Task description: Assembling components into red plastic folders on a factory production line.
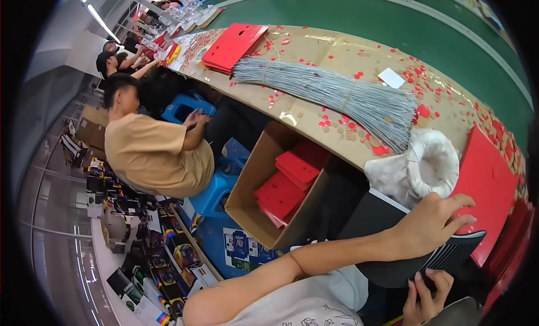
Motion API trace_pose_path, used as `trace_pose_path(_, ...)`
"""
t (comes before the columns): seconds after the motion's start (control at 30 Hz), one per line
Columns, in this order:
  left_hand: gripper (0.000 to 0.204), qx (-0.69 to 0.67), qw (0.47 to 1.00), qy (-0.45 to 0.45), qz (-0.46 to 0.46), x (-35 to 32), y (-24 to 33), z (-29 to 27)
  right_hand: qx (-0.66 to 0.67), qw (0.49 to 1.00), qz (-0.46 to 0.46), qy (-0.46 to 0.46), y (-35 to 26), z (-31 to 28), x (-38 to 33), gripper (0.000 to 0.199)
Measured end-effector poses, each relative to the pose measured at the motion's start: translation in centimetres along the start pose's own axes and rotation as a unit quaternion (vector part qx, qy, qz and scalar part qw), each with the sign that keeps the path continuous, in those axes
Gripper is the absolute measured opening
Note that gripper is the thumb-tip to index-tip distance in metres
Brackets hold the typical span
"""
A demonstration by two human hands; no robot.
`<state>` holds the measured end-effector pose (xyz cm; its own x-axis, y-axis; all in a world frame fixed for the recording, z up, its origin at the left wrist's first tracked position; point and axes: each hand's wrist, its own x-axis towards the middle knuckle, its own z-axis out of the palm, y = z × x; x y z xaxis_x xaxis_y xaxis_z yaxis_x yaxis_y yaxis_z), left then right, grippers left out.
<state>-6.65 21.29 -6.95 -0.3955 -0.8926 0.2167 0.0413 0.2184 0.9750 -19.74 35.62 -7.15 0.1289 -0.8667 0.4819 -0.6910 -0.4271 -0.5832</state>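
Note:
My left hand (429, 228) reaches over a stack of black sheets (387, 270), fingers bent and apart. Its fingertips are at the edge of a stack of red sheets (485, 180) with punched holes; whether they press on it I cannot tell. Below, my right hand (429, 298) has bent, parted fingers near the lower edge of the black sheets. I see nothing plainly gripped in it, and its palm is partly hidden. Ridged layers (457, 250) of the black sheets show between the hands. A white cloth bag (415, 166) with a rolled, open mouth stands just beyond my left hand.
A long bundle of grey wires (325, 90) lies on the paper-covered table (320, 51) among scattered red and brown discs. Another red stack (236, 45) is farther left. A cardboard box (252, 191) holds red sheets. A person (157, 146) sits on a blue stool (216, 194).

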Motion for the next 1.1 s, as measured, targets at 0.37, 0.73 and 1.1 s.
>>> trace_pose_path(0.37,0.030,-0.016,1.000,0.011,-0.005,0.3,-1.3,0.2,0.025,0.998,0.048,-0.013,0.5,0.5,0.5,0.013)
trace_pose_path(0.73,0.023,0.004,1.000,0.027,0.012,0.8,-2.2,-0.3,-0.026,0.999,-0.028,0.035,0.9,1.3,-0.9,0.011)
trace_pose_path(1.1,0.018,0.042,0.999,0.004,0.013,-0.5,-4.2,0.5,0.088,0.989,0.092,0.074,1.4,0.2,-2.0,0.006)
